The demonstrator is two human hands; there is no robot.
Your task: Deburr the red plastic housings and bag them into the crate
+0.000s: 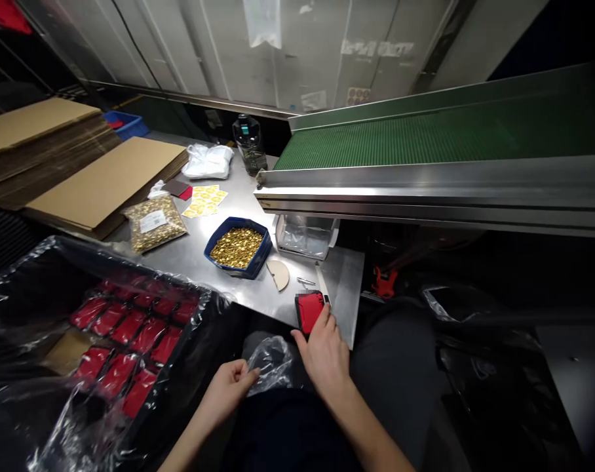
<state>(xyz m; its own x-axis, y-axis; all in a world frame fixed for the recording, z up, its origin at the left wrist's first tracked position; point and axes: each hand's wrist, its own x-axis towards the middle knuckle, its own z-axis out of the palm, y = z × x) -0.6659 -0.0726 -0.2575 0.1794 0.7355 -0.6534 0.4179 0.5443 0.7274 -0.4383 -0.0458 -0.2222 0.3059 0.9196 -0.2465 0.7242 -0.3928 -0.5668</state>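
My left hand (233,383) is closed in a pinch on a clear plastic bag (270,364) that hangs over my lap. My right hand (326,351) is at the table's front edge, with its thumb and fingers around the near end of a flat red case with black edging (310,309). Beyond the case lie a small metal tool (306,281), a pale thin blade-like strip (322,278) and a beige half-round piece (278,274). A dark blue tray (264,252) full of small gold pieces (236,248) stands further left on the table.
At left, a box lined with black plastic (206,311) holds several red bagged items (128,326). Cardboard sheets (111,177), a bag of gold pieces (156,223), yellow stickers (205,200) and a dark bottle (249,144) lie behind. A green conveyor (400,134) overhangs a clear bin (305,237).
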